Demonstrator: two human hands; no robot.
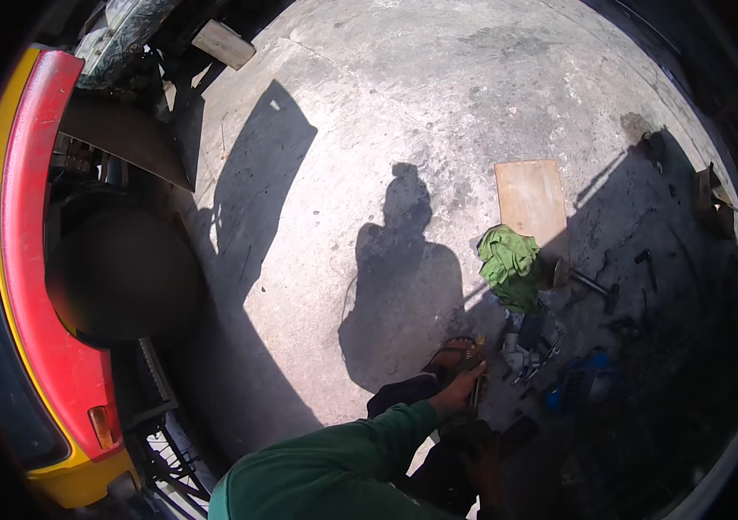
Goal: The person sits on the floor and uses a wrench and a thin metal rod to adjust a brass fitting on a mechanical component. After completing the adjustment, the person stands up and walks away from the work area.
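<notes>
My left hand (457, 393), in a green sleeve, reaches forward beside my sandalled foot (449, 357). Its fingers are closed around a narrow piece with a metallic glint; I cannot make out what it is. My right hand (487, 472) is low in deep shadow, and its fingers do not show clearly. To the right of the left hand lies a grey metal part (516, 354), with several slim metal tools (551, 347) beside it. A crumpled green cloth (507, 260) rests just beyond, against a flat wooden board (532, 195).
A hammer-like tool (596, 284) lies right of the cloth. Something blue (578, 381) sits in the shade. Along the left stands a red and yellow vehicle panel (35, 217), near a dark round shape (126, 277). A wooden block (223, 45) is at the far left.
</notes>
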